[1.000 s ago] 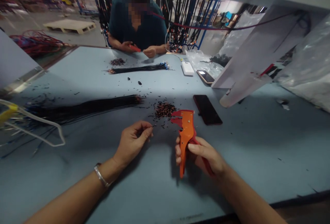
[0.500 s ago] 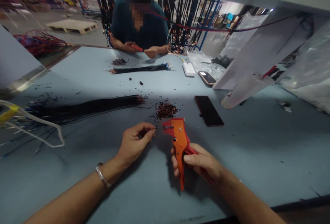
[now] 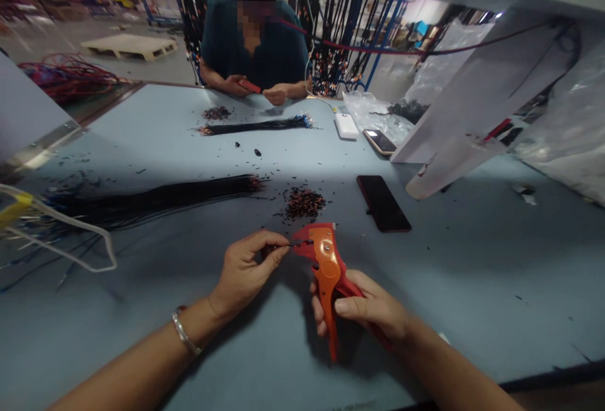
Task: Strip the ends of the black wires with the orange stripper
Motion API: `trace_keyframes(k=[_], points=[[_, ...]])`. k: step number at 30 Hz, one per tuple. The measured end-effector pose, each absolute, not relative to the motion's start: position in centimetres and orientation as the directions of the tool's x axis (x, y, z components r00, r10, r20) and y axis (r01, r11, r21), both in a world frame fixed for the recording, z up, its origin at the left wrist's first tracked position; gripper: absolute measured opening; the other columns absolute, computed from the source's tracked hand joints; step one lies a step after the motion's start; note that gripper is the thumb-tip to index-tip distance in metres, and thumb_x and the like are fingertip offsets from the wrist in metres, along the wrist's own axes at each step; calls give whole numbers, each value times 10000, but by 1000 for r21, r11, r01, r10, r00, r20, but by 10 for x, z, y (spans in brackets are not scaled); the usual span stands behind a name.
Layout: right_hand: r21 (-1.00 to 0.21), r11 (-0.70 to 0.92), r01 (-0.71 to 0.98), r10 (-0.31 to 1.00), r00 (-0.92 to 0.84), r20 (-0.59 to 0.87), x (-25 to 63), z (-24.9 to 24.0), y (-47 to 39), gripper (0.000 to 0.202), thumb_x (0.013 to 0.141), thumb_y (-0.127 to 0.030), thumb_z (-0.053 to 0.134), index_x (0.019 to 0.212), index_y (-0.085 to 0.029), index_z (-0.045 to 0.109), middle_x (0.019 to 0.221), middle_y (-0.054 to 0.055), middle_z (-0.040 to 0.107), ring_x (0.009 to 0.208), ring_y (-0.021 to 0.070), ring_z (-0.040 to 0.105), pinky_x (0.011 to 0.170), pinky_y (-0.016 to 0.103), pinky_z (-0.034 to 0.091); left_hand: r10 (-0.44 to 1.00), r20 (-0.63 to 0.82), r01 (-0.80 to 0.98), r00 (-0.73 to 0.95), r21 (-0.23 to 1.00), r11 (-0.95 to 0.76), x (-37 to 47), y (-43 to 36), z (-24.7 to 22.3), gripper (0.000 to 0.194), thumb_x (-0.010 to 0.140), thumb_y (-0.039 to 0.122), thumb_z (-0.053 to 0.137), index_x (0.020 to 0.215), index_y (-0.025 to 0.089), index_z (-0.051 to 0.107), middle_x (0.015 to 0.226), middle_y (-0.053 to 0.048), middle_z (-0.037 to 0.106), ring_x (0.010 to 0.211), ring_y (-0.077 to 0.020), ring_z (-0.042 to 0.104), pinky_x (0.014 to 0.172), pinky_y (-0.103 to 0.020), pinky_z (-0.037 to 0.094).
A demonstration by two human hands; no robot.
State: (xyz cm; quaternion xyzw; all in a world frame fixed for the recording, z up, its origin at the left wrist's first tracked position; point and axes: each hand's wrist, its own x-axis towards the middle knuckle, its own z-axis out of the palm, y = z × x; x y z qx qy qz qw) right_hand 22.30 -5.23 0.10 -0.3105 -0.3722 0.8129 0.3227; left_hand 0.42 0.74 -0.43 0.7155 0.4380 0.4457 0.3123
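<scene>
Thumb and forefinger of my left hand [image 3: 250,272] pinch a thin black wire [image 3: 295,245], whose tip reaches between the jaws of a wire stripper. My right hand [image 3: 362,301] is wrapped round the handles of this orange and red wire stripper [image 3: 327,261], its head pointing away and its jaws facing left. Just beyond the tool lies a heap of small black and copper scraps [image 3: 305,202]. To the left stretches a long bundle of black wires [image 3: 174,199] with bared ends at its right.
Across the blue-grey table [image 3: 472,272] a person [image 3: 255,45] holds a red tool [image 3: 249,86]. A smaller wire bundle [image 3: 259,125], a dark phone [image 3: 383,203], another phone [image 3: 379,142] and a white box [image 3: 346,126] lie farther back. A white tube [image 3: 444,168] juts in at right.
The wire in my left hand has come into the stripper's jaws. The stripper's head has tilted left and moved slightly nearer to me.
</scene>
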Motion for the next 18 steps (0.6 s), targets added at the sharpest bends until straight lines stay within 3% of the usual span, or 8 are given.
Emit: trace_keyframes(k=[18], points=[[-777,-535,-331,774,-561,-294,217,4,-58,397,770,-436,705,944,-95,604,776,65,644,620,153,649,582,273,523,850,441,301,288,801,-517,4,5,-3,91,823,146,585,816,170,673,718,-33,670,656,-121,605,616,-219,476]])
